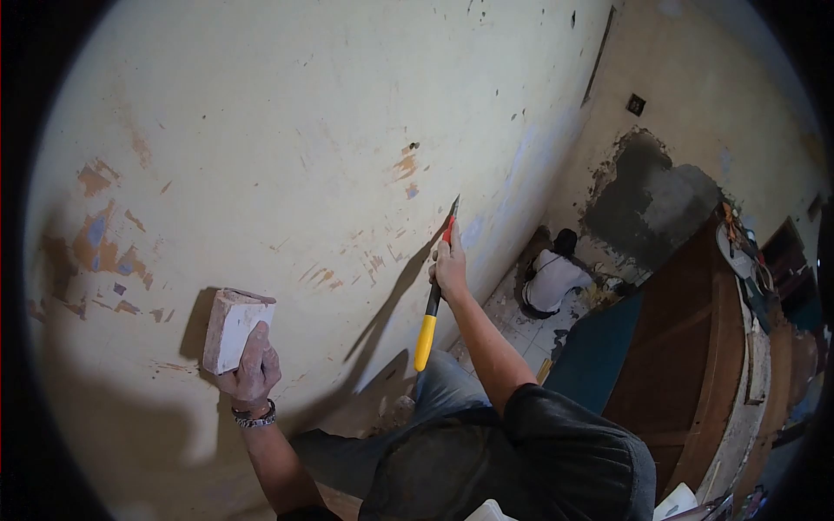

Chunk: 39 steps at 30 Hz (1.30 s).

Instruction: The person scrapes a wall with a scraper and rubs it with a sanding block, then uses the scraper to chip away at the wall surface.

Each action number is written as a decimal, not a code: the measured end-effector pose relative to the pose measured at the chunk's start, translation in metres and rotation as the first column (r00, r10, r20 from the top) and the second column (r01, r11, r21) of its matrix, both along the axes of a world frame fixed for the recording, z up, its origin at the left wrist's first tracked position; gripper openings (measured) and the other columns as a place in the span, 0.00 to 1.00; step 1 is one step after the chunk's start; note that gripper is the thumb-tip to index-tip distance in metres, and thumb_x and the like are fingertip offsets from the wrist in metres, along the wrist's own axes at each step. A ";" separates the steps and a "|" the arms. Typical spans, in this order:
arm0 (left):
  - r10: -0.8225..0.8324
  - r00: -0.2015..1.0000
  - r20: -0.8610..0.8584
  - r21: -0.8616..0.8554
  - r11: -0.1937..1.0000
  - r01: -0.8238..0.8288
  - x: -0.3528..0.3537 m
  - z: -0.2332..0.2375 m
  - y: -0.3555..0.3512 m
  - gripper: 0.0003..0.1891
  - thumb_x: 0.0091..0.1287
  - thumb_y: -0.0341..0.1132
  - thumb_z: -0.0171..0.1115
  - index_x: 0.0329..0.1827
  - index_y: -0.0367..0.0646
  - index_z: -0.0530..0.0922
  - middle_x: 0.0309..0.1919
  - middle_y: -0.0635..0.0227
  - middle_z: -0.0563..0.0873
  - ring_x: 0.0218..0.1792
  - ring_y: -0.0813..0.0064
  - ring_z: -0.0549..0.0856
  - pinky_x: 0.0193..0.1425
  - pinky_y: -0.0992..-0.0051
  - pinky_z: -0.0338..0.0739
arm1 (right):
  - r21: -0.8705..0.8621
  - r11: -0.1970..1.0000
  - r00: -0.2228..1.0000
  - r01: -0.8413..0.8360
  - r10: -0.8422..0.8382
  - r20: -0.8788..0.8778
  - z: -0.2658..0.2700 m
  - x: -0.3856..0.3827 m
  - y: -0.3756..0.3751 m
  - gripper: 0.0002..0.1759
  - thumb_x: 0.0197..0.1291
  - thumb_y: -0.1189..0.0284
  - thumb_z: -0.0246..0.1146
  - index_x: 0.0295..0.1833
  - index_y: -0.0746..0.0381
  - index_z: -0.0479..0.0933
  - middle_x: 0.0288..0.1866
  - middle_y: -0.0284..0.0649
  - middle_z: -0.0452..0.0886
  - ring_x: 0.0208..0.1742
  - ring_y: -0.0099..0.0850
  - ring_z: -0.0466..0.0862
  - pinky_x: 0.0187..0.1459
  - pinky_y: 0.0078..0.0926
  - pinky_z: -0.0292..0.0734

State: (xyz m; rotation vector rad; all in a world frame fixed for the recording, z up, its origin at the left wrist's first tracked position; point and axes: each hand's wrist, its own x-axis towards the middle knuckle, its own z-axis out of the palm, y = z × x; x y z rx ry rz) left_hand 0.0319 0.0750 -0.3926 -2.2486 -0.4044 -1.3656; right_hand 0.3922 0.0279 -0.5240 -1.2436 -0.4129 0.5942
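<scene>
My left hand [252, 369], dusty and with a bracelet at the wrist, grips a pale block [240, 326] near the lower left of the wall. My right hand [449, 267] is wrapped round a long tool [426, 343] with a yellow grip, a dark shaft and a red part near its pointed metal tip. That tip is at the wall surface; whether it touches cannot be told. Scraped orange and bluish patches [104, 243] mark the cream wall [287, 130], with smaller scratches between my hands.
A person [554, 280] in a light top crouches by the far wall, below a dark grey patch [643, 200]. A dark wall box [636, 105] is above it. Brown wooden furniture [686, 347] stands at right, with tools and other items on top.
</scene>
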 end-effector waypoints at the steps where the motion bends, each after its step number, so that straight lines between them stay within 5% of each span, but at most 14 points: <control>1: -0.043 0.999 -0.008 -0.013 0.999 0.043 -0.001 -0.001 0.002 0.14 0.60 0.23 0.62 0.49 0.43 0.84 0.44 0.61 0.87 0.45 0.56 0.86 0.48 0.62 0.81 | 0.001 1.000 1.000 0.004 -0.004 -0.004 0.001 -0.004 -0.004 0.34 0.71 0.71 0.43 0.80 0.47 0.42 0.26 0.32 0.66 0.12 0.19 0.63 0.12 0.21 0.64; 6: -0.024 1.000 -0.010 0.052 0.998 0.025 0.000 0.000 0.003 0.18 0.56 0.21 0.61 0.50 0.44 0.84 0.45 0.55 0.86 0.43 0.57 0.87 0.44 0.66 0.83 | -0.091 0.994 0.994 -0.053 0.061 0.092 -0.002 -0.008 -0.015 0.34 0.72 0.72 0.43 0.80 0.46 0.42 0.23 0.29 0.64 0.12 0.19 0.63 0.14 0.20 0.66; 9: -0.100 0.995 0.009 -0.111 0.989 0.101 -0.003 -0.003 0.002 0.18 0.56 0.21 0.60 0.50 0.45 0.85 0.45 0.55 0.86 0.44 0.56 0.87 0.45 0.66 0.82 | -0.057 0.997 0.996 -0.046 0.050 0.073 -0.004 -0.011 -0.013 0.35 0.71 0.73 0.42 0.80 0.47 0.42 0.25 0.31 0.65 0.12 0.19 0.62 0.13 0.20 0.64; 15: -0.060 0.998 -0.002 0.027 0.998 0.060 0.004 0.007 -0.001 0.18 0.55 0.21 0.62 0.50 0.43 0.84 0.44 0.55 0.86 0.41 0.58 0.87 0.42 0.67 0.82 | -0.060 0.998 0.997 -0.035 0.039 0.062 -0.006 -0.007 -0.011 0.35 0.71 0.73 0.42 0.80 0.45 0.42 0.24 0.30 0.64 0.12 0.18 0.61 0.13 0.19 0.64; 17: -0.039 0.999 0.013 -0.057 0.998 0.040 0.001 0.000 0.000 0.10 0.63 0.26 0.61 0.46 0.43 0.83 0.43 0.65 0.88 0.46 0.54 0.87 0.53 0.56 0.80 | -0.069 0.997 0.997 -0.043 0.047 0.064 -0.005 -0.005 -0.012 0.35 0.71 0.73 0.42 0.80 0.45 0.42 0.24 0.30 0.64 0.12 0.18 0.61 0.13 0.19 0.64; 25: -0.017 1.000 -0.026 -0.029 0.999 0.016 0.002 0.005 -0.002 0.11 0.63 0.24 0.62 0.47 0.42 0.83 0.42 0.64 0.88 0.44 0.54 0.87 0.52 0.57 0.80 | -0.012 1.000 0.999 0.004 -0.004 0.048 -0.009 0.011 0.010 0.36 0.68 0.73 0.44 0.80 0.48 0.44 0.23 0.30 0.65 0.13 0.20 0.65 0.14 0.21 0.67; 27: -0.014 0.999 -0.034 -0.044 0.999 0.012 0.000 0.003 -0.004 0.11 0.63 0.24 0.62 0.48 0.42 0.82 0.43 0.64 0.88 0.44 0.54 0.87 0.52 0.57 0.81 | 0.087 0.994 0.984 0.060 -0.044 -0.174 -0.017 0.050 0.023 0.36 0.66 0.72 0.44 0.80 0.49 0.46 0.23 0.31 0.66 0.13 0.21 0.65 0.14 0.22 0.66; 30: -0.059 0.998 0.033 -0.059 0.996 0.061 0.006 0.007 -0.003 0.12 0.62 0.24 0.62 0.48 0.43 0.82 0.43 0.63 0.88 0.45 0.54 0.87 0.51 0.57 0.81 | 0.079 0.993 0.982 0.087 -0.072 -0.175 0.003 0.069 0.013 0.36 0.66 0.72 0.44 0.79 0.47 0.47 0.24 0.32 0.67 0.13 0.21 0.66 0.14 0.21 0.66; 32: -0.097 0.995 0.020 -0.027 0.995 0.098 0.006 0.008 -0.003 0.19 0.55 0.20 0.63 0.51 0.42 0.84 0.43 0.57 0.87 0.39 0.59 0.87 0.43 0.67 0.82 | 0.014 1.000 0.997 0.021 -0.020 -0.075 -0.004 0.061 0.002 0.35 0.67 0.71 0.45 0.79 0.44 0.47 0.26 0.33 0.68 0.14 0.21 0.67 0.14 0.21 0.67; 35: -0.122 0.992 0.012 -0.033 0.992 0.122 0.006 0.010 -0.003 0.20 0.55 0.20 0.63 0.52 0.42 0.83 0.43 0.56 0.87 0.38 0.60 0.87 0.40 0.69 0.82 | -0.149 0.982 0.988 -0.116 0.130 0.083 -0.017 0.025 -0.028 0.34 0.68 0.70 0.45 0.79 0.41 0.48 0.28 0.34 0.68 0.14 0.21 0.67 0.15 0.21 0.67; 39: -0.137 0.991 -0.010 0.000 0.991 0.137 0.005 0.008 -0.002 0.21 0.55 0.19 0.62 0.52 0.42 0.83 0.44 0.56 0.86 0.36 0.62 0.87 0.36 0.71 0.82 | -0.112 0.993 0.993 -0.034 0.046 0.106 -0.036 0.013 -0.031 0.34 0.71 0.70 0.45 0.80 0.44 0.45 0.26 0.33 0.67 0.13 0.20 0.66 0.15 0.21 0.67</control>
